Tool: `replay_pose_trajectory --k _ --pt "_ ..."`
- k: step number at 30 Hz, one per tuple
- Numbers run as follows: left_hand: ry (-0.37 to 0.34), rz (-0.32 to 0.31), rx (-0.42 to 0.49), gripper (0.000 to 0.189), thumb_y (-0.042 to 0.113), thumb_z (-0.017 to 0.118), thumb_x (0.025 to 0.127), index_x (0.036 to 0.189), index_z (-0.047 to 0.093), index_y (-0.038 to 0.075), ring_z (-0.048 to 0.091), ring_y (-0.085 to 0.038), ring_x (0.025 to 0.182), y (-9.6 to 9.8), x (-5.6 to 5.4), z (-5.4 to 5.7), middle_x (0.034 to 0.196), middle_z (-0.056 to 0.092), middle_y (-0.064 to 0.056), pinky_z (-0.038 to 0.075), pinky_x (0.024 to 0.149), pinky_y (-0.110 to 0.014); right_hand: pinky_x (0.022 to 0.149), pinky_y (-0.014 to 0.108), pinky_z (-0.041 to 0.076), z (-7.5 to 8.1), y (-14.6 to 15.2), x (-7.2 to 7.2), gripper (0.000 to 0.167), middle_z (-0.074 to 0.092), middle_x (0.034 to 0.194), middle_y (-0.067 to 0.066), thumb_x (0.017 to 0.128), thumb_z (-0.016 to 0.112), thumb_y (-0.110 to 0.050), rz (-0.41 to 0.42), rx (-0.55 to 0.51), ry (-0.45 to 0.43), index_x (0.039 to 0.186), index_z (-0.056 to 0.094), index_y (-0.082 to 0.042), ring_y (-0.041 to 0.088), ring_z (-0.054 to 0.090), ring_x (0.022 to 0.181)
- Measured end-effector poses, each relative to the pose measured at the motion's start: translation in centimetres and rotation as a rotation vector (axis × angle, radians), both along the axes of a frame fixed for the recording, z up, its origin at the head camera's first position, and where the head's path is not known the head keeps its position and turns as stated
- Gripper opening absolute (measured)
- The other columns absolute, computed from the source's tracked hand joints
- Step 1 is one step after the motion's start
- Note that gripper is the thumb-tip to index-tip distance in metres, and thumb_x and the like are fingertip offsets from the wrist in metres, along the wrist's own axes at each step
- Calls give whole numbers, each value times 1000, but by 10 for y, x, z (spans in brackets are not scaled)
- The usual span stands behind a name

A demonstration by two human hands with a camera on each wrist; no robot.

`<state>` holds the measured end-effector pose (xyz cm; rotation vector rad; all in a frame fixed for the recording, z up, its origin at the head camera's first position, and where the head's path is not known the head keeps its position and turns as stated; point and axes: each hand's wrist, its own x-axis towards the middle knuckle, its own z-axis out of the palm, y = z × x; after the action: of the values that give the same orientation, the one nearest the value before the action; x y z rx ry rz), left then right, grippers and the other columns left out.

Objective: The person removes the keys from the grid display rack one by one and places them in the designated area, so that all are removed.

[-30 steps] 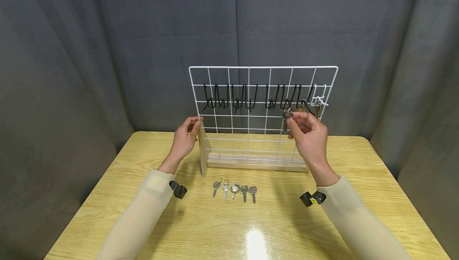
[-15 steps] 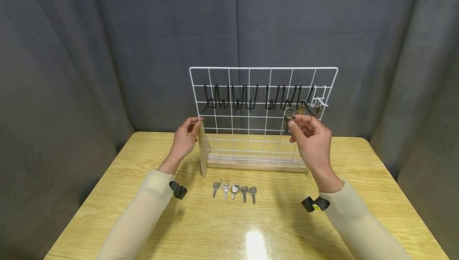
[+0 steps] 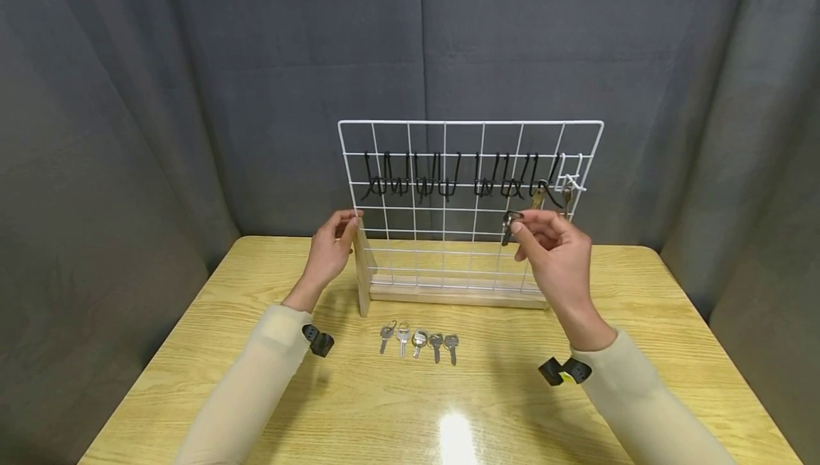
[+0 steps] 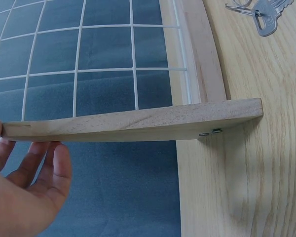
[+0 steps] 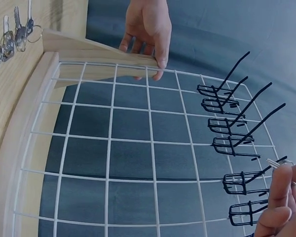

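Note:
My right hand (image 3: 560, 248) pinches a key (image 3: 507, 231) between thumb and fingers, in front of the white wire grid rack (image 3: 445, 122) and below its right-hand hooks. In the right wrist view its ring (image 5: 285, 161) shows at the fingertips, near a black hook (image 5: 246, 183); most of the key is hidden there. My left hand (image 3: 328, 250) grips the upper end of the rack's left wooden side support (image 3: 361, 273). The left wrist view shows fingers (image 4: 60, 165) against that wooden support's outer face.
Several keys with rings lie in a row (image 3: 419, 340) on the wooden table (image 3: 359, 408) before the rack. Black double hooks (image 3: 426, 184) line the grid. Brass-coloured keys (image 3: 537, 199) hang at the right, one under a white hook (image 3: 569, 181). Grey curtains (image 3: 288, 80) surround the table.
My right hand has moved slightly down from the hooks with the key. The ring stood upright above the fingers half a second ago and is now tipped lower. The left hand stays put.

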<state>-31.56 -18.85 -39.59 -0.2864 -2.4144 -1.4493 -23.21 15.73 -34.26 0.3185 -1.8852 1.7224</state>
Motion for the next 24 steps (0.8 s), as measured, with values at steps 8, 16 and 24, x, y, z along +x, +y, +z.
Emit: replay_pose_trajectory --k 8,16,24 --pt "-4 3 3 37 35 47 107 133 60 13 63 -29 111 0 0 -1 126 65 -15 53 73 -27 53 22 50 -10 -1 0 24 70 78 -13 92 73 -12 51 65 -57 113 69 0 7 61 53" --pt "-9 3 -6 37 36 46 107 133 60 13 63 -28 113 0 0 0 127 64 -14 55 76 -30 51 23 48 -24 -4 -2 27 72 80 -11 93 72 -13 117 147 -145 116 67 -1 8 62 56" --pt "-5 1 -6 38 36 47 106 133 60 13 63 -30 113 0 0 0 127 64 -15 54 75 -28 51 25 48 -35 -10 -3 26 76 84 1 92 72 -13 161 192 -186 117 68 -4 16 65 55"
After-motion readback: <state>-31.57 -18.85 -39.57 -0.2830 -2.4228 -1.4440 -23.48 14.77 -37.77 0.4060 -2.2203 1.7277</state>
